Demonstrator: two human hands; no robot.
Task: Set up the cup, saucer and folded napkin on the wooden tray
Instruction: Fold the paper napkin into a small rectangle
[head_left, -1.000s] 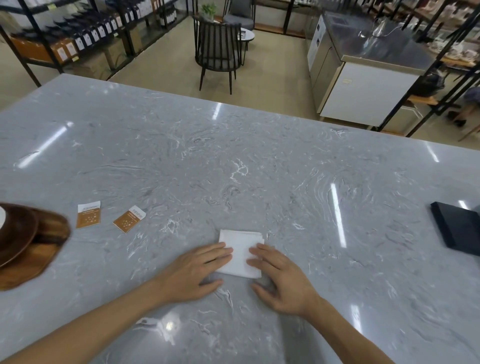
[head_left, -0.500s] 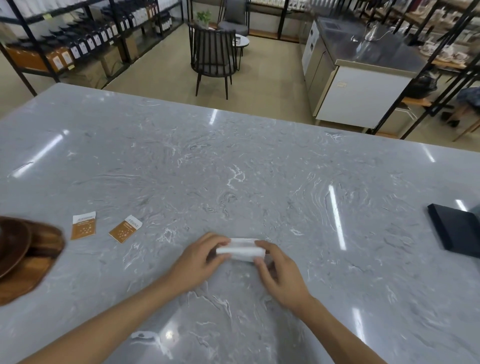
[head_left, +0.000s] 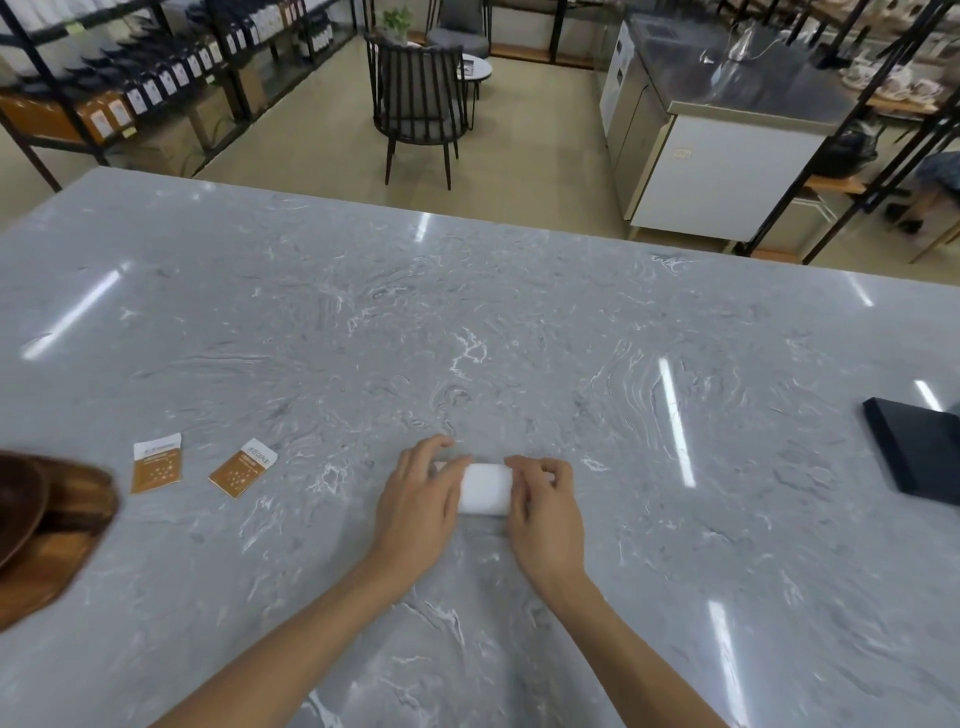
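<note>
Since a second ago you've doubled the flat napkin (head_left: 485, 489) into a narrow band on the worktop (head_left: 519, 332), left hand (head_left: 415, 506) and right hand (head_left: 545, 512) pinching its ends, so carrying it to the wooden tray (head_left: 49, 561) at far left likely comes next.

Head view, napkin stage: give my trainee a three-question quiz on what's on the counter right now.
1. True or false: the napkin already lies on the wooden tray.
2. Which hands touch the napkin? A) left only B) right only C) both
3. Fill in: two orange ____ lie between the tray and the hands.

Key: 1 false, it is on the counter; 2 C, left hand and right hand; 3 sachets.
</note>
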